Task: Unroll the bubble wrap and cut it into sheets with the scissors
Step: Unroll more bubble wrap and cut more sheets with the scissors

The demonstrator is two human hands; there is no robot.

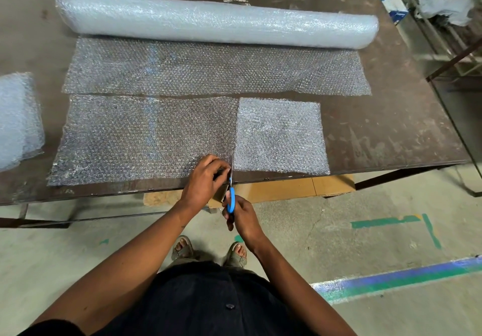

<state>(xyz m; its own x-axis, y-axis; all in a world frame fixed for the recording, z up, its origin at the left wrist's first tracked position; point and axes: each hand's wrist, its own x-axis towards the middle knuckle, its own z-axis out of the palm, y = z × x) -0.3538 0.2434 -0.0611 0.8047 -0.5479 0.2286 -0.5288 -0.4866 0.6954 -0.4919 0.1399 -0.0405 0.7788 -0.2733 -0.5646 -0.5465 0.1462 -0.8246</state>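
A big roll of bubble wrap (216, 19) lies across the far side of the table, with an unrolled length (208, 71) in front of it. Nearer me lies a cut strip (140, 137), and a folded or doubled square piece (280, 136) sits at its right end. My right hand (243, 217) grips blue-handled scissors (230, 195) at the table's front edge, blades pointing away into the strip's near edge. My left hand (204, 182) pinches the strip's near edge just left of the blades.
A stack of cut sheets (18, 119) sits at the table's left. The brown table (391, 132) ends just beyond my hands. Cardboard (287, 188) lies under its front edge. Metal frames and boxes (443, 22) stand at the right. Coloured tape marks the floor.
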